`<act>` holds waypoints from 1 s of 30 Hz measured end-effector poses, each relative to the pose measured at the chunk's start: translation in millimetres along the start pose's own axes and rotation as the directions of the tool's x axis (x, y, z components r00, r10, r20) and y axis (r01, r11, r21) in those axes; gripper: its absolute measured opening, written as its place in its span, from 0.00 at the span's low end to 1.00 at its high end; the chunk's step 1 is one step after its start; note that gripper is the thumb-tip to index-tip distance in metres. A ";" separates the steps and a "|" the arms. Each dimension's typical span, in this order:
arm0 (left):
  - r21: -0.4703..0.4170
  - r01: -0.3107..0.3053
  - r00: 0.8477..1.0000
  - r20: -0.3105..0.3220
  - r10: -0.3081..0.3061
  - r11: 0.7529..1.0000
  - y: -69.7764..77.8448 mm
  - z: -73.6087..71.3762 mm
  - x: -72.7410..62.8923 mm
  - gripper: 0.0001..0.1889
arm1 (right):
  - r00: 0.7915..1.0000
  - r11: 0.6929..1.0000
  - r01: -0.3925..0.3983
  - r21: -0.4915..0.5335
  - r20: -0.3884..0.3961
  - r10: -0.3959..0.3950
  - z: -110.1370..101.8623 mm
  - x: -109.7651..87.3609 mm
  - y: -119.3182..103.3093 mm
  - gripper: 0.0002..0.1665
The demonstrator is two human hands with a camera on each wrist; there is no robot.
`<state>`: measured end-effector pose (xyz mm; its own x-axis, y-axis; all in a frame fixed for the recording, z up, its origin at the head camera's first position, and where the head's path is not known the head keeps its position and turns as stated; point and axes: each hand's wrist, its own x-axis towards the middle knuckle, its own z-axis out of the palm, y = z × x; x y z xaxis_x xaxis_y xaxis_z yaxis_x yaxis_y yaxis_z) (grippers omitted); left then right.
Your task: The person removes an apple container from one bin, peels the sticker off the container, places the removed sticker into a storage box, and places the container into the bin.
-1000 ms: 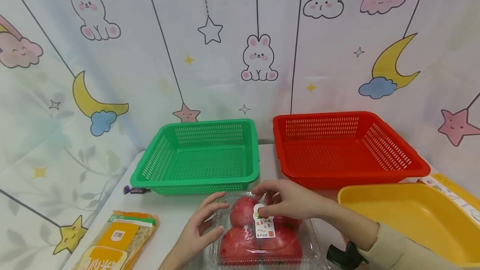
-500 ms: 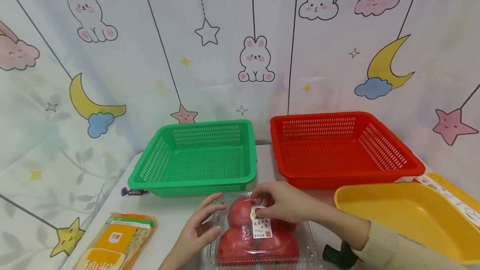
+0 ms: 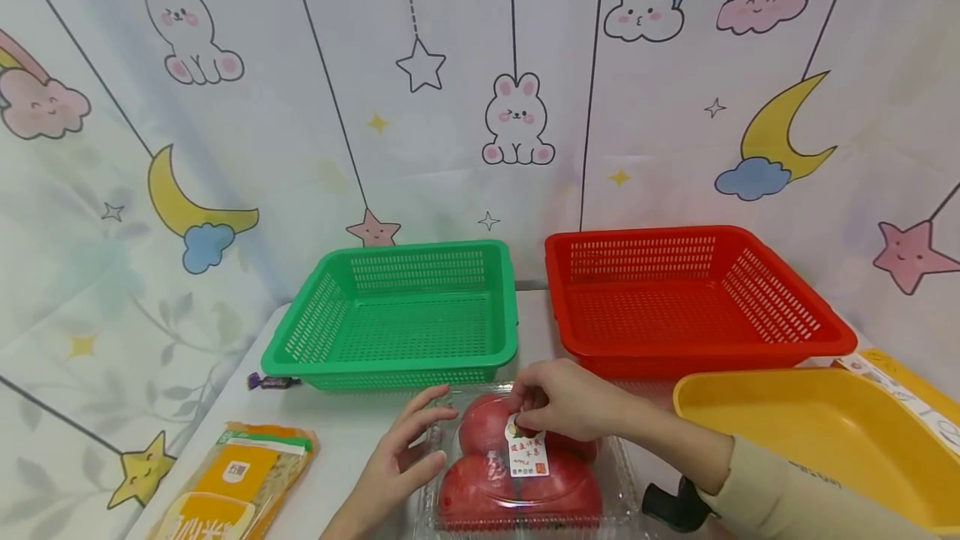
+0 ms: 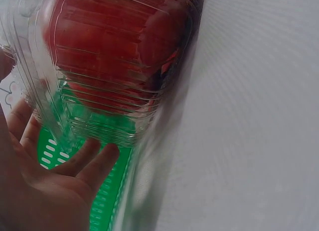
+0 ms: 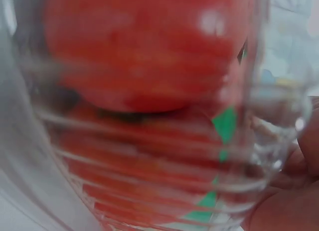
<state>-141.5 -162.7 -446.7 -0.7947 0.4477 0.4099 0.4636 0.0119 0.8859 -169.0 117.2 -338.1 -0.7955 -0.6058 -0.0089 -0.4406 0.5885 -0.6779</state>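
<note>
Left hand spread beside clear box; right hand curled at label.

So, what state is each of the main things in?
Clear container: appears closed
Red fruit: inside the container
Label: on top of the container, partly covered by right hand
Green basket: upright, open-topped
Red basket: upright, open-topped
Yellow tray: upright, open-topped
Orange packet: lying flat
Purple candy: wrapped, lying flat

There are two baskets, one tub, one box, one sticker, one packet, one sweet.
</note>
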 end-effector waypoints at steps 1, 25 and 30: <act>0.002 0.003 1.000 0.000 -0.003 1.000 0.1 0.0 0.0 0.24 | 1.000 1.000 0.007 0.003 0.003 -0.007 -0.7 -0.2 0.8 0.06; 0.003 0.012 1.000 0.007 -0.012 1.000 1.9 -0.4 -0.8 0.24 | 0.999 0.978 0.024 0.207 -0.037 -0.017 -38.7 -27.4 15.8 0.03; 0.000 0.017 1.000 0.012 -0.017 1.000 1.7 -0.7 -0.5 0.23 | 0.998 0.977 -0.016 0.213 -0.063 0.030 -62.8 -47.0 31.1 0.06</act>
<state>-140.5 -163.5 -445.2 -0.7981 0.4577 0.3918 0.4497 0.0197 0.8929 -171.5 197.6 -312.5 -0.8333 -0.5526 0.0170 -0.3290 0.4710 -0.8185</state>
